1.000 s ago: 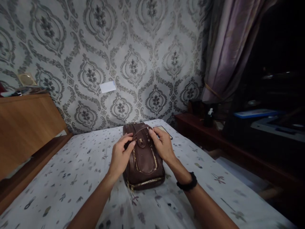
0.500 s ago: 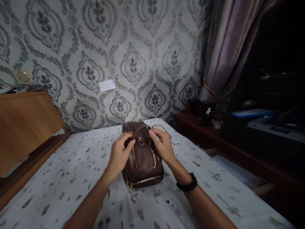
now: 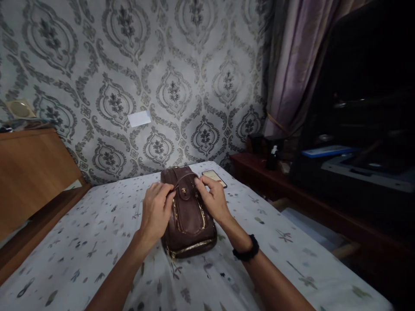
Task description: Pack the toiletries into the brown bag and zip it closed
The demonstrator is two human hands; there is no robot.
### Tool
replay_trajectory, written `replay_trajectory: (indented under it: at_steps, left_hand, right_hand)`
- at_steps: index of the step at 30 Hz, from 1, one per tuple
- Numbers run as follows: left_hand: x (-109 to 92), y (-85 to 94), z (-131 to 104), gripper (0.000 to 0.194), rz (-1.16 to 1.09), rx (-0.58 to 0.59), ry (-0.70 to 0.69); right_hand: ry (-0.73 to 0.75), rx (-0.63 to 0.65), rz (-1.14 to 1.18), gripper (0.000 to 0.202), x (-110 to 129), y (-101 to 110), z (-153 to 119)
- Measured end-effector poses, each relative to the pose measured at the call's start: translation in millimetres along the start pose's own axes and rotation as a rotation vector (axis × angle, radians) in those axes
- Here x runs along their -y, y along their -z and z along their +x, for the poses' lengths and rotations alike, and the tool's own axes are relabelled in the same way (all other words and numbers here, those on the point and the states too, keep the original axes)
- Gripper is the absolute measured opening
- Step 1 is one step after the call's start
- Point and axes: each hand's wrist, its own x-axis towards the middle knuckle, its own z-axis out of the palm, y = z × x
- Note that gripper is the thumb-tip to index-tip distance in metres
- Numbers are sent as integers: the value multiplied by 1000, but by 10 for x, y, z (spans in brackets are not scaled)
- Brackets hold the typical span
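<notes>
A dark brown leather bag [image 3: 190,218] lies on the bed, its gold zippers [image 3: 203,220] and small gold clasp [image 3: 183,191] facing up. A thin carrying handle [image 3: 185,176] arches across its upper part. My left hand [image 3: 156,209] pinches the handle's left end between thumb and fingers. At the other end, my right hand [image 3: 214,199] has its thumb and forefinger closed on the handle, above the right zipper. The exact contact under the fingertips is partly hidden.
Just beyond my right hand lies a phone [image 3: 214,178] with a lit screen. The patterned sheet [image 3: 113,233] spreads around the bag. A wooden headboard [image 3: 29,172] stands at left; a dark red shelf [image 3: 241,166] holding a pump bottle [image 3: 272,157] runs along the right.
The whole view has shifted, so the bag and hands appear slightly further left. My left fingers are curled more closely at the handle's end. More of the phone shows.
</notes>
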Motion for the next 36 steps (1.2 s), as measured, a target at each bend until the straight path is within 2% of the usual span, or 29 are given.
replay_trajectory:
  at_steps: [11, 14, 16, 18, 23, 25, 29, 33, 36]
  left_hand:
    - [40, 54, -38, 11, 91, -68, -371]
    - [47, 68, -65, 12, 45, -63, -399]
    - [52, 62, -92, 11, -26, -57, -360]
    - [54, 50, -119, 9, -133, -58, -261]
    - [38, 47, -131, 9, -372, -2, 140]
    - [21, 65, -107, 9, -413, 33, 241]
    - [-29, 123, -33, 9, -427, 100, 279]
    - [-103, 191, 70, 19, -338, 198, 306]
    - [-152, 242, 162, 6, -268, 293, 260]
  right_hand:
    - [0, 5, -2, 40, -18, 2, -13]
    - [4, 20, -8, 39, -14, 4, -14]
    - [8, 25, -8, 39, -15, 3, -12]
    - [12, 24, -7, 38, -17, 0, -10]
    - [18, 30, -17, 38, -20, 3, -3]
    - [21, 28, -16, 39, -23, 3, 1]
    - [42, -1, -1, 40, -31, -6, 8]
    - [46, -9, 7, 41, -32, -13, 13]
    - [41, -9, 11, 41, -26, -11, 15]
